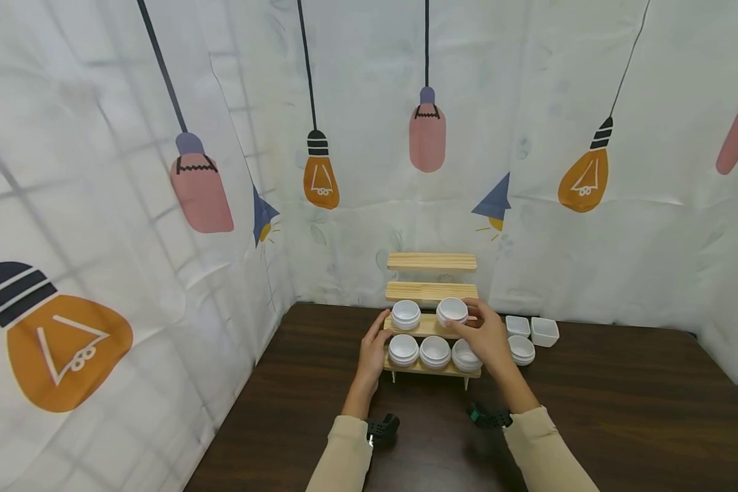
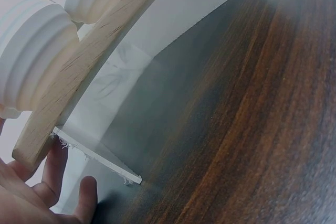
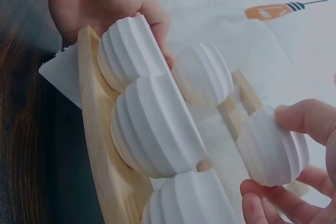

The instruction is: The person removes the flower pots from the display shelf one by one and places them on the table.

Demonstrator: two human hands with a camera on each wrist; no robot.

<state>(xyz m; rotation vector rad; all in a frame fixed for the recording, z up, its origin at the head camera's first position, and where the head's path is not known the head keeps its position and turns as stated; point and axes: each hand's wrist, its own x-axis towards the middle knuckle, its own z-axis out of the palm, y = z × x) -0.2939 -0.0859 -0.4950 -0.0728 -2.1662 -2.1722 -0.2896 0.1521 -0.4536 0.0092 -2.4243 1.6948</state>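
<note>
White cloth [image 1: 369,236] printed with hanging lamps surrounds a dark wooden table [image 1: 639,403]. On it stands a stepped shelf [image 1: 432,292] with four pale boards. The left hand [image 1: 371,348] touches the shelf's left end with bent fingers; whether they grip it, I cannot tell. The right hand [image 1: 484,335] pinches a white cup [image 1: 452,309] between thumb and fingers at the right part of the second-lowest board. Another cup [image 1: 406,313] sits left on that board, and three cups [image 1: 434,351] line the lowest. Right of the shelf are a round bowl [image 1: 521,350] and two square bowls [image 1: 544,332].
</note>
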